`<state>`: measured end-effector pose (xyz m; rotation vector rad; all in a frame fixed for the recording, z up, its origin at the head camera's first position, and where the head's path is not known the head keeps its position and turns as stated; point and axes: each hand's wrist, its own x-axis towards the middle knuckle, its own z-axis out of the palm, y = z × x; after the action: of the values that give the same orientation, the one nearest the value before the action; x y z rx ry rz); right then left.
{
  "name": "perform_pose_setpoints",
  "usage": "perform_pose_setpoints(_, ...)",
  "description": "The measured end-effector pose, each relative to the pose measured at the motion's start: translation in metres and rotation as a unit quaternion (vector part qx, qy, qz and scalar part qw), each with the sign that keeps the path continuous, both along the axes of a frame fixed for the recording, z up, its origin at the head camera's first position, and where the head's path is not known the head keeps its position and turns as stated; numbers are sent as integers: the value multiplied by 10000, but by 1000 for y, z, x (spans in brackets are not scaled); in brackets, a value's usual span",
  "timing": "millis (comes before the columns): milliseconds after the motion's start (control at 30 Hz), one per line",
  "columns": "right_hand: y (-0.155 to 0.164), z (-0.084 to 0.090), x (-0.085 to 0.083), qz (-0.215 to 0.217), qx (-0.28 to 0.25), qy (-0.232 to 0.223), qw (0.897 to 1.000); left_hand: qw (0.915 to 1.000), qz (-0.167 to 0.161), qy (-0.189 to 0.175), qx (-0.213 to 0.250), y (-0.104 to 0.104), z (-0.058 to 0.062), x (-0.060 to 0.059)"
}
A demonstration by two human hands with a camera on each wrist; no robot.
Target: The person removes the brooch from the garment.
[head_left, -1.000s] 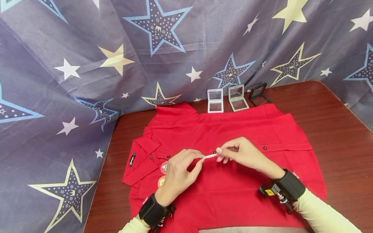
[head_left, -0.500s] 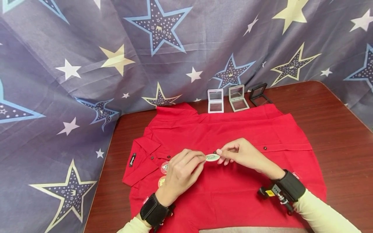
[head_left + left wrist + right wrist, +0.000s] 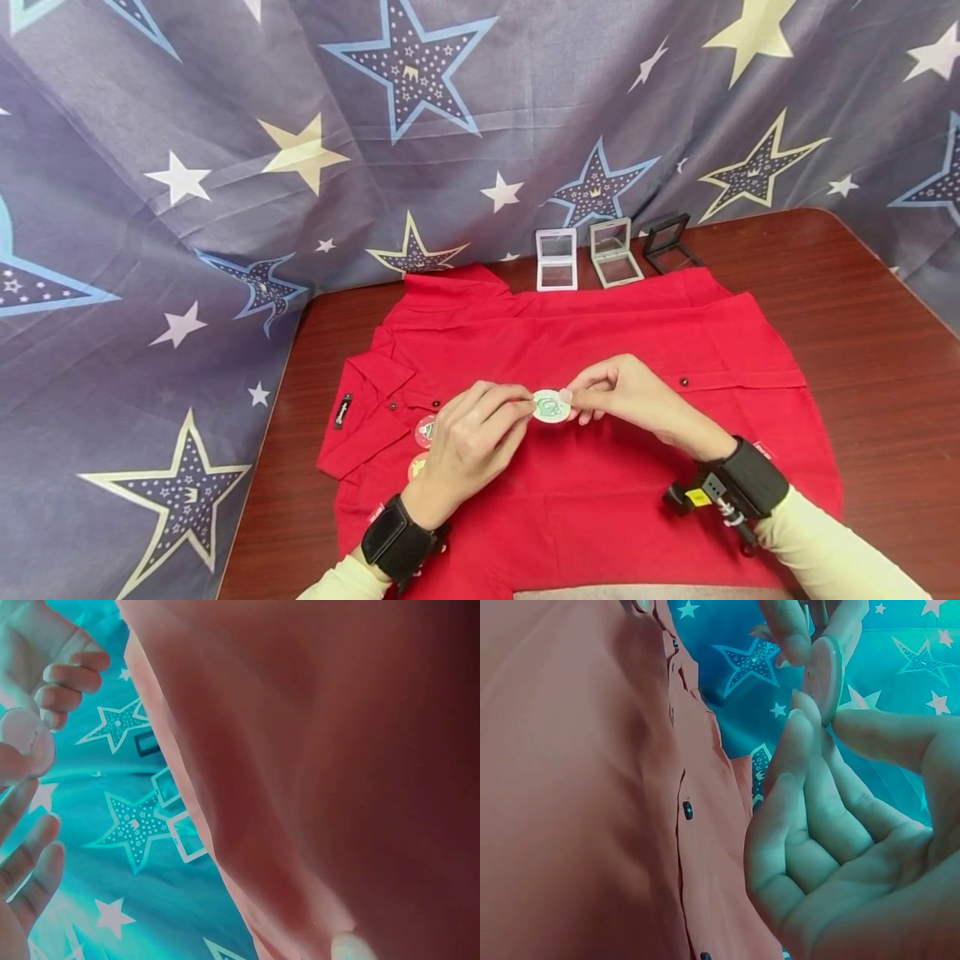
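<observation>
Both hands meet above the middle of the red shirt [image 3: 585, 400], which lies spread flat on the worktop [image 3: 862, 333], w/ collar at 9 o'clock. The left hand [image 3: 468, 442] and the right hand [image 3: 637, 398] each pinch one edge of a small round badge [image 3: 551, 406] between thumb and fingertips, so it is held in the air, just over the cloth, w/ its printed face turned up toward the head camera; probably this grip from 2 sides keeps the face free to look at. In the right wrist view the badge [image 3: 823, 675] shows edge-on between the fingers. Two more round badges [image 3: 422, 446] sit on the shirt near the collar, at 8 o'clock from the hands. Three small open display boxes [image 3: 611, 250] stand in a row at 12 o'clock, beyond the shirt, in front of the star-pattern cloth [image 3: 225, 167].
</observation>
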<state>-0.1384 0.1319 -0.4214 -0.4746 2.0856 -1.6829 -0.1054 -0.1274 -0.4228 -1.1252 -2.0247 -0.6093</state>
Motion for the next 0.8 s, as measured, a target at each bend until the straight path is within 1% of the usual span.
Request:
perform_pose_setpoints(233, 1, 0, 0, -149, -276, -210, 9993, 9999, 0, 40, 156, 3, 4, 0)
perform_pose_setpoints(333, 2, 2, -1, -217, -373, -275, 9987, 9996, 23, -45, 276, 4, 7, 1)
perform_pose_setpoints(433, 2, 3, -1, -278, -411, -301, 9983, 9983, 76, -362, 440, 5, 8, 3)
perform_pose_setpoints(533, 2, 4, -1, -342, -410, -297, 9981, 9929, 227, -957, 667, 5, 6, 5)
perform_pose_setpoints(600, 3, 5, -2, -395, -414, -300, 9979, 9851, 358, -1454, 852, 5, 4, 6)
perform_pose_setpoints(633, 3, 5, -2, -417, -424, -300, 9978, 9793, 418, -1734, 954, 5, 3, 7)
perform_pose_setpoints(733, 4, 5, -3, -468, -428, -238, 9977, 9578, 507, -2528, 1270, 6, 0, 9)
perform_pose_setpoints(800, 4, 5, -3, -481, -405, -140, 9979, 9396, 457, -3037, 1512, 6, -3, 10)
